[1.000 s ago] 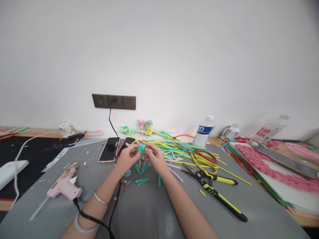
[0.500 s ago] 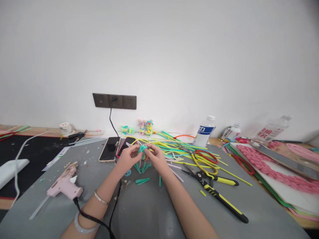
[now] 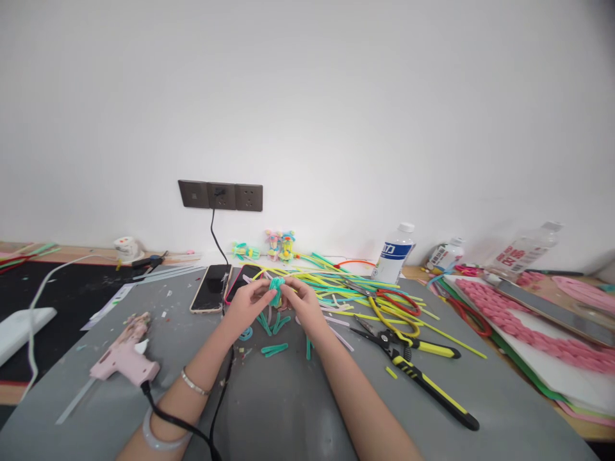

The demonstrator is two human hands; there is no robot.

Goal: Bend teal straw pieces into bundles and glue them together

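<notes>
Between my two hands is a small bundle of teal pipe cleaners, bent into a compact shape. My left hand pinches it from the left, fingers curled behind it. From the right, my right hand grips it with thumb and fingertips. Just below lie several folded teal pipe cleaner pieces on the grey mat. A blue-green coil rests near my left hand. Some fingertips are hidden behind the bundle.
A pink glue gun lies left, its black cord running under my left forearm. Pliers, scissors and loose pipe cleaners spread to the right. Behind are a phone, small pipe-cleaner figures and a bottle.
My fingers have shifted slightly around the teal bundle, which has turned a little between them. Everything else lies as before.
</notes>
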